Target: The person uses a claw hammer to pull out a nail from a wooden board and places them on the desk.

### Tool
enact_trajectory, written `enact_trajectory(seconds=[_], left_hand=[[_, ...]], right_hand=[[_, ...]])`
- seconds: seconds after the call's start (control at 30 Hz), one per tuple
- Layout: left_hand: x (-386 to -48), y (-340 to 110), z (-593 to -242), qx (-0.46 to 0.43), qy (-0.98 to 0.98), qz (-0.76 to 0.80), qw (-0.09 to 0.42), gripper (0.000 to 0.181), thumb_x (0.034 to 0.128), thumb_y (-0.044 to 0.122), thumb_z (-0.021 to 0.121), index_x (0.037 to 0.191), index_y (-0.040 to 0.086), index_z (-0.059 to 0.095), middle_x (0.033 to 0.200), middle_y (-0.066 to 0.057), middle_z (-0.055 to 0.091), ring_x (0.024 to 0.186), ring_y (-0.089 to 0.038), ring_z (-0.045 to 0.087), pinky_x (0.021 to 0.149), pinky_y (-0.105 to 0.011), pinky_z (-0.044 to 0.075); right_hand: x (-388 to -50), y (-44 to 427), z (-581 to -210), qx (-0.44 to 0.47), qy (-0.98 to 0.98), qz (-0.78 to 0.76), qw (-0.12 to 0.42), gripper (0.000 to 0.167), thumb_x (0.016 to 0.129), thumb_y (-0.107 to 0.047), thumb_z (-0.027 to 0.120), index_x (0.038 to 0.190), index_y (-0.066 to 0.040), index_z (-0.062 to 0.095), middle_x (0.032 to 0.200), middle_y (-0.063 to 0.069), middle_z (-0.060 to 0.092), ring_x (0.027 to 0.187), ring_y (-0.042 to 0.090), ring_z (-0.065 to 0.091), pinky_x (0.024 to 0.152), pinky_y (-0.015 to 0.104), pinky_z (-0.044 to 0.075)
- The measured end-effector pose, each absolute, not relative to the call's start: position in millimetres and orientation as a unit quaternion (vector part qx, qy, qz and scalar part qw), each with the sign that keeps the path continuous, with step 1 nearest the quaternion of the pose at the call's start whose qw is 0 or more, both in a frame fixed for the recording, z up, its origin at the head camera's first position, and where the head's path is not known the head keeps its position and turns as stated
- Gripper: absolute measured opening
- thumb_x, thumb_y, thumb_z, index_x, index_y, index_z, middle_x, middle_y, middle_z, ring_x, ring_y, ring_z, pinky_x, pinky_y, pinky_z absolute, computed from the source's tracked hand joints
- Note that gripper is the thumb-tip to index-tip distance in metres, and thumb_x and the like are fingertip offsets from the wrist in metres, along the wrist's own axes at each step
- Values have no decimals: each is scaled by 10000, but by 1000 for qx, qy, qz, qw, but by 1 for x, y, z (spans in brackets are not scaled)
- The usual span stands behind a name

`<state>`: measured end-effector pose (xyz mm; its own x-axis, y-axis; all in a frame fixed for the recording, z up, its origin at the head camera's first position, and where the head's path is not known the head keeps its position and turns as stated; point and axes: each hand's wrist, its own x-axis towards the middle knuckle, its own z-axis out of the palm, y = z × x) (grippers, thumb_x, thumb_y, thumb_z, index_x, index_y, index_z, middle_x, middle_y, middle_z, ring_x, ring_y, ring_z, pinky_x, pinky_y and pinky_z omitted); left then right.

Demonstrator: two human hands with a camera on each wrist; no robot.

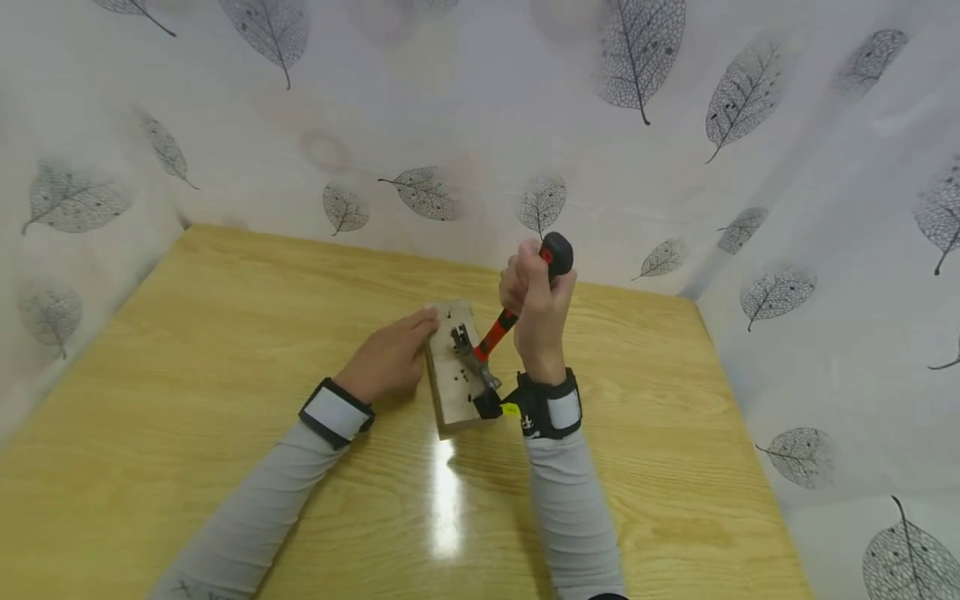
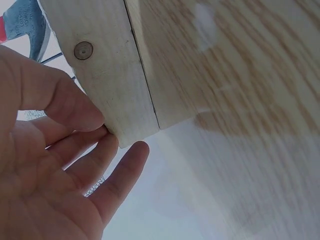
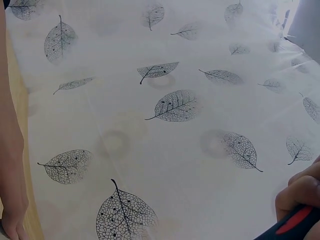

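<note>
A pale wooden block (image 1: 456, 400) lies on the table, with several small dark spots on its top that could be nails or holes. My left hand (image 1: 386, 354) holds the block's far left corner. In the left wrist view its thumb and fingertips (image 2: 95, 120) touch the corner, beside a side face with a round knot. My right hand (image 1: 538, 304) grips a red and black hammer (image 1: 495, 335) by the handle, which slants up and right. The metal head sits at the block's top; its exact contact is unclear. In the right wrist view only part of the handle (image 3: 295, 222) shows.
The yellow wood-grain table (image 1: 300, 292) reaches back to a wall covering (image 1: 465, 108) printed with dark leaves, which also rises on both sides. A black strap (image 1: 336, 412) circles the left wrist and another (image 1: 551, 406) the right. Light reflects on the table in front of the block.
</note>
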<state>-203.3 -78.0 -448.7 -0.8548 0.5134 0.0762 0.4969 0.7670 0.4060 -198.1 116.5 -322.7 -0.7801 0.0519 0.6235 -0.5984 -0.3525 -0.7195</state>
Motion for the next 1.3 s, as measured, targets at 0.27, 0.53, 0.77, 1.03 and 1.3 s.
enact_trajectory(seconds=[0.27, 0.53, 0.77, 1.03, 1.3], left_hand=[[-203, -78, -451, 266, 937, 225, 25, 545, 987, 107, 526, 1518, 24, 436, 1617, -109, 372, 1489, -292, 363, 1211, -469, 306], [-205, -81, -450, 256, 938, 233, 30, 526, 1027, 203, 515, 1524, 52, 433, 1618, -95, 369, 1484, -304, 370, 1190, -584, 295], [-206, -82, -443, 256, 935, 245, 20, 480, 1037, 167, 481, 1495, 26, 469, 1595, -131, 409, 1468, -325, 391, 1209, -512, 301], [-192, -58, -425, 324, 857, 393, -83, 310, 948, 93, 672, 1254, 42, 662, 1263, -110, 660, 1182, -292, 573, 1011, -439, 503], [-181, -38, -424, 342, 841, 411, -90, 194, 891, 25, 740, 1084, 41, 725, 1037, -73, 727, 899, -217, 619, 786, -384, 555]], right_hand=[[-182, 132, -317, 262, -507, 794, 209, 453, 1002, -122, 453, 594, -135, 257, 489, -54, 198, 357, 74, 141, 340, 243, 100], [-166, 150, -299, 253, -483, 813, 206, 469, 1003, -101, 473, 591, -127, 252, 489, -55, 201, 361, 68, 141, 338, 227, 96], [-159, 154, -289, 255, -470, 820, 205, 473, 1000, -78, 459, 585, -114, 234, 483, -50, 190, 353, 64, 142, 330, 214, 104], [-153, 155, -285, 262, -465, 823, 195, 475, 1002, -89, 463, 585, -116, 238, 486, -49, 194, 359, 64, 145, 334, 210, 109], [-147, 156, -282, 260, -473, 818, 198, 462, 992, -82, 452, 588, -115, 230, 492, -47, 191, 361, 68, 147, 337, 208, 104]])
